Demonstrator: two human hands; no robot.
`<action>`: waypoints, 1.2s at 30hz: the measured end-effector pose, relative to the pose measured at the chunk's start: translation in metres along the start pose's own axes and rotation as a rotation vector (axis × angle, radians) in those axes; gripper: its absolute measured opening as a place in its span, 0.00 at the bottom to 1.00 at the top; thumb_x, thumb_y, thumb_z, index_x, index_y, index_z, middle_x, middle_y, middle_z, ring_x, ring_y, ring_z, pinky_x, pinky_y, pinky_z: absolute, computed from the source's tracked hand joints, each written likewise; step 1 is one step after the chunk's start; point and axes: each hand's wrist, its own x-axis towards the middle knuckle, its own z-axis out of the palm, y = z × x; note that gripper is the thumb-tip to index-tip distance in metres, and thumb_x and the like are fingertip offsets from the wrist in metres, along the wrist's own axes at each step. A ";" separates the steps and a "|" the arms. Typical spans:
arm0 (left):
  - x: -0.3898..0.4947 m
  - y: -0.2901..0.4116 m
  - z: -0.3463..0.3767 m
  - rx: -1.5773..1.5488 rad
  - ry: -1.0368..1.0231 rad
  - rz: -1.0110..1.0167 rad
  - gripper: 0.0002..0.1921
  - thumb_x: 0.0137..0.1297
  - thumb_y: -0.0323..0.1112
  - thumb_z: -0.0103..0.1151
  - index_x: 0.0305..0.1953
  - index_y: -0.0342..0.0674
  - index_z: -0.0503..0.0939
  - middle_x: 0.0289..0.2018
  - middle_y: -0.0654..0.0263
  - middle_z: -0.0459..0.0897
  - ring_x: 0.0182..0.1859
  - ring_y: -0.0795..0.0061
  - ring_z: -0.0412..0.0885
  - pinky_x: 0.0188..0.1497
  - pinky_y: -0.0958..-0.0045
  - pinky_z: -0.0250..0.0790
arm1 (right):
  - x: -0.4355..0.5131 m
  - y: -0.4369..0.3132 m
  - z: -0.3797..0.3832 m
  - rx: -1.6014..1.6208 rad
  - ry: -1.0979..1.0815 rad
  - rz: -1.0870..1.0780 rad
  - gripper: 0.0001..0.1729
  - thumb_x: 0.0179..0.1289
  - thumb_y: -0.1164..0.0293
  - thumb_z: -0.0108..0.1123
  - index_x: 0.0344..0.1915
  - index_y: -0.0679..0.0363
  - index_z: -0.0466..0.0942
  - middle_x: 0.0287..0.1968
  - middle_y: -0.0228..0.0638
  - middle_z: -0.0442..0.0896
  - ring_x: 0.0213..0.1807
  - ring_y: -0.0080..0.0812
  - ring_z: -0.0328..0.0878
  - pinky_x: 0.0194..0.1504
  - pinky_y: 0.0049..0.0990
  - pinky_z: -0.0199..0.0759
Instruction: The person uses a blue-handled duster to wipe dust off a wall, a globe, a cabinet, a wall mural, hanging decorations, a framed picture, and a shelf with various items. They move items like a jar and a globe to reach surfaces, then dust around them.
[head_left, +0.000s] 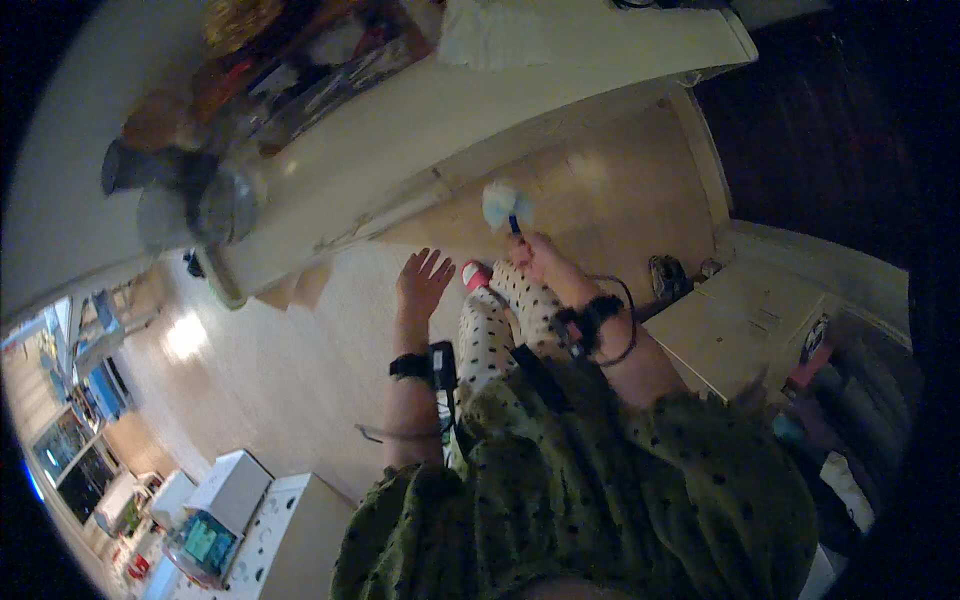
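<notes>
My right hand (534, 256) grips the dark handle of a small duster (502, 204) with a fluffy white and pale blue head. The duster's head is in front of me, over the floor and short of the pale countertop's edge. My left hand (424, 283) is held out over the floor with its fingers apart, touching nothing. Both forearms carry strapped-on devices with cables, one a black device (442, 365) on my left wrist. Below my hands are my legs in dotted trousers (484, 330) and a red and white shoe or slipper (475, 276).
A pale countertop (360, 169) runs across ahead, bearing blurred clutter and a clear glass or plastic vessel (225, 202). Dark shoes (666, 276) lie on the floor near a pale cabinet (742, 330) at right. Behind on the left, a white box (229, 491) sits on a low cabinet.
</notes>
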 end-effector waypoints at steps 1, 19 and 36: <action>0.034 -0.009 0.002 -0.086 -0.025 -0.038 0.23 0.71 0.48 0.49 0.57 0.38 0.71 0.63 0.57 0.68 0.63 0.57 0.69 0.61 0.51 0.65 | -0.008 0.002 -0.003 -0.048 0.071 -0.018 0.05 0.64 0.71 0.53 0.34 0.59 0.68 0.23 0.24 0.64 0.18 0.17 0.57 0.18 0.17 0.53; 0.161 0.066 -0.013 0.154 0.049 0.382 0.26 0.71 0.46 0.45 0.61 0.32 0.63 0.65 0.52 0.63 0.68 0.51 0.59 0.73 0.49 0.48 | 0.051 -0.147 -0.155 -0.240 -0.190 -0.235 0.08 0.69 0.65 0.50 0.33 0.56 0.70 0.23 0.25 0.70 0.17 0.21 0.63 0.22 0.23 0.63; -0.017 0.006 0.291 1.530 -0.224 0.905 0.08 0.66 0.26 0.56 0.45 0.31 0.78 0.43 0.56 0.82 0.45 0.66 0.80 0.51 0.67 0.74 | 0.148 -0.123 -0.006 -0.466 0.157 -0.998 0.11 0.68 0.62 0.47 0.28 0.53 0.66 0.18 0.30 0.68 0.15 0.27 0.64 0.13 0.27 0.49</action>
